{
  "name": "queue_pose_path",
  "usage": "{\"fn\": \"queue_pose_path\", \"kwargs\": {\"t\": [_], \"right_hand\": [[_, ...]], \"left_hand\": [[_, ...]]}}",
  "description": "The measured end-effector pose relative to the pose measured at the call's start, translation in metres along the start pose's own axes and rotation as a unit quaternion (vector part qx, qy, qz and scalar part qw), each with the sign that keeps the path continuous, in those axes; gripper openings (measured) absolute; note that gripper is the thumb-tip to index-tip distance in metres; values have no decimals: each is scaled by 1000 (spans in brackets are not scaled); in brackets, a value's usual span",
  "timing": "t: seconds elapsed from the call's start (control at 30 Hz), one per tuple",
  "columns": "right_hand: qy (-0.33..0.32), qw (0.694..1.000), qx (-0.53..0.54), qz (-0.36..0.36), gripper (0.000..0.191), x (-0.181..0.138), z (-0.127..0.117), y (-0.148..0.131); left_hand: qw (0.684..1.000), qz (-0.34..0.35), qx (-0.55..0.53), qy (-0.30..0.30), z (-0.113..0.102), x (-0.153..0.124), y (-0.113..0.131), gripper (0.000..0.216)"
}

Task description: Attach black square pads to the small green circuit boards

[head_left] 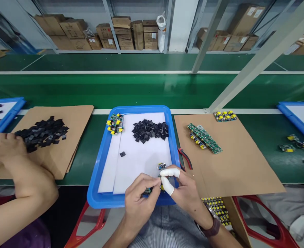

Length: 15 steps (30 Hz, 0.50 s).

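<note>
Head view, left grip: your left hand [141, 199] has its thumb and fingertips pinched on a small part [160, 176] where both hands meet; the fingers cover most of it, so its kind cannot be told.
Right grip: your right hand [185, 190], with white cots [170, 172] on thumb and forefinger, grasps at the same part from the other side.
Boards: green and yellow bits of boards [147, 191] show just below your fingertips, over the near end of the blue tray [99, 165]; whether they rest there or hang from your fingers is hidden.
Small board: one small board [161, 166] lies just beyond your fingertips on the white sheet [141, 162].
Black pieces: the heap of black pieces [150, 131] sits toward the tray's far end; a stray piece [122, 154] lies well apart from it, nearer you.
Pliers: the red pliers [186, 160] lie just beside the tray's right rim.
Pinch: press lightly and evenly from both sides, as the part looks small enough to slip or twist.
Steadying: let one hand hold while the other adjusts.
Height: stay low over the tray, so anything dropped should land inside.
Sight: spread your fingertips slightly to see the edges.
</note>
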State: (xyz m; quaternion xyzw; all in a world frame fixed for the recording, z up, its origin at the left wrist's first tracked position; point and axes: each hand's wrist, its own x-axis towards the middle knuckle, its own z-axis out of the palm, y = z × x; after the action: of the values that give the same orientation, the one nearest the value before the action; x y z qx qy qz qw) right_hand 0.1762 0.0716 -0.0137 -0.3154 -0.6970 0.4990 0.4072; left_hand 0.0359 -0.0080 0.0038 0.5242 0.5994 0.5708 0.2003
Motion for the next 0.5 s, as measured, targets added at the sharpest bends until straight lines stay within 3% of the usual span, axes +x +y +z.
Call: {"fn": "queue_pose_path", "kwargs": {"t": [0.1,0.17,0.33,0.5], "right_hand": [[-2,998,-21,-57,31,-1,1,4],[-3,998,-15,-62,31,-1,1,6],[-26,998,53,-1,24,3,-5,6],[-78,993,87,23,19,6,-14,4]], "left_hand": [[995,88,48,11,4,-5,-2,36],[994,92,57,6,4,-5,-5,37],[998,-45,35,-14,-3,-2,-6,21],[993,-109,26,-40,-8,-1,-1,19]]}}
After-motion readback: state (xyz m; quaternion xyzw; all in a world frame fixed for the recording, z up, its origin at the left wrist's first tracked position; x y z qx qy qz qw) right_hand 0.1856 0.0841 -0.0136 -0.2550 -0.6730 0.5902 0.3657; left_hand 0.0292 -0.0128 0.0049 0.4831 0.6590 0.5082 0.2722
